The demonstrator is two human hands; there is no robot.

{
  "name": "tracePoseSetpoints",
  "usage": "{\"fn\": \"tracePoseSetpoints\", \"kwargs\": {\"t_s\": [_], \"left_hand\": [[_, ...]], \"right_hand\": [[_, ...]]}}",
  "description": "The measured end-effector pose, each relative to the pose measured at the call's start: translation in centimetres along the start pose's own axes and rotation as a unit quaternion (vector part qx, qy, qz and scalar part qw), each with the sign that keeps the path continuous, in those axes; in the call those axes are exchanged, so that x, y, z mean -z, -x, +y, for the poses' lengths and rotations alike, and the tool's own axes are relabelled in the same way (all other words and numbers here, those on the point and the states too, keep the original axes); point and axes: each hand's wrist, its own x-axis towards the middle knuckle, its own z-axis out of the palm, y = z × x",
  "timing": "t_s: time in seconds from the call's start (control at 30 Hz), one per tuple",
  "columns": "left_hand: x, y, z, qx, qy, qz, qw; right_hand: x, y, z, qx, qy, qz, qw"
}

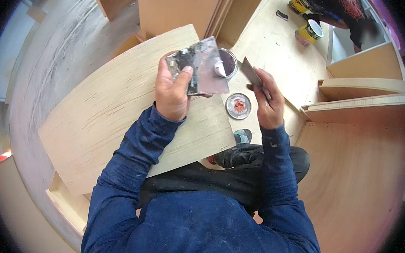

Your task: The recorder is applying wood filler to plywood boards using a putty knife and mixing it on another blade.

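Observation:
My left hand (173, 94) holds up a square flat plate (207, 78), greyish pink and smeared with black, its thumb on top and the other fingers underneath. A dab of whitish putty (220, 69) sits at the plate's right edge. In my right hand (271, 103) is a putty knife (249, 72), its blade pointing up and to the left, apart from the plate. Partly hidden behind the plate stands an open round can (232, 59). Between my hands, lower down, lies a round metal lid (229, 110) with orange-red paste (239, 105) on it.
A pale plywood panel (119, 117) with a curved edge spreads under my left arm. Plywood cabinet parts (177, 9) rise at the back, and more boards (366, 106) stand at right. Another person (342, 10) is at the far right, near two buckets (309, 33).

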Motion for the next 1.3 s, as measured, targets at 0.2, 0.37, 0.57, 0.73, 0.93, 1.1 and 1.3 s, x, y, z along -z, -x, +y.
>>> {"fn": "tracePoseSetpoints", "kwargs": {"t_s": [0.2,0.37,0.57,0.73,0.93,1.1,1.3], "left_hand": [[-0.3,0.8,0.7,-0.04,-0.004,0.0,0.999],[0.4,0.3,1.0,-0.083,-0.089,0.0,0.993],[0.7,0.2,1.9,-0.077,-0.144,0.01,0.986],[0.9,0.1,2.1,-0.089,-0.141,0.008,0.986],[0.7,0.3,2.6,-0.092,-0.123,0.005,0.988],[1.2,0.4,1.5,-0.057,-0.076,0.005,0.995],[1.4,0.1,1.2,-0.082,-0.115,0.01,0.99]], "right_hand": [[-1.7,0.6,-8.6,0.262,0.364,-0.014,0.894],[-2.6,0.2,-11.9,0.255,0.382,-0.01,0.888],[-3.1,-0.7,-13.2,0.247,0.414,-0.069,0.873],[-3.6,-0.6,-12.9,0.25,0.392,-0.061,0.883],[-3.9,-0.9,-11.0,0.261,0.37,-0.077,0.888],[-4.7,0.1,-11.0,0.269,0.36,-0.051,0.892],[-4.7,1.1,-12.1,0.275,0.4,0.058,0.872]]}}
